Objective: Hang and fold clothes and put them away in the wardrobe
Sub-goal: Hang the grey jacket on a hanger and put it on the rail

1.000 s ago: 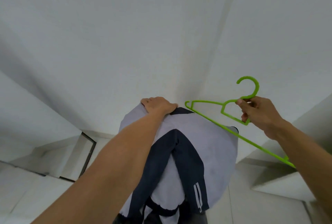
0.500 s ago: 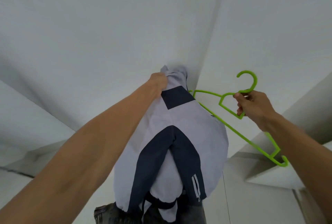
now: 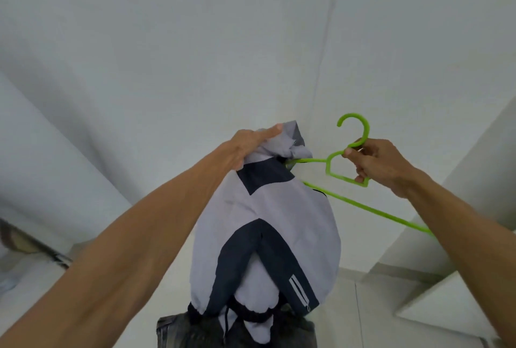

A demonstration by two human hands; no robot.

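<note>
In the head view, the left hand [image 3: 251,146] is closed on the bunched top of a grey and navy jacket [image 3: 265,222], fingers wrapped over the gathered fabric near the collar, and holds it up in front of a white wall [image 3: 167,54]. The jacket hangs down from that grip in a loose bundle; its hem reaches a dark garment [image 3: 195,331] low in the frame, and whether they touch cannot be told.

The right hand [image 3: 374,163] is closed around the neck of a green hanger [image 3: 346,169], pinching just below the hook, which stands free above the fingers. One hanger arm runs left and its tip disappears at the jacket's bunched top; the other arm slants down to the right past the forearm.

Compared with a second ago, the left hand has risen: then it lay flat on top of the jacket at a lower height, and now it grips the fabric and lifts it, so the garment hangs longer. The hanger has also closed in; its left tip was clear of the cloth and now meets the collar area.

This suggests the hanging step is under way, with the hanger arm being fed into the neck opening. The jacket is not yet on the hanger, and no wardrobe shows in this view, so putting away is likely well ahead. The bunched collar may snag the tip.
</note>
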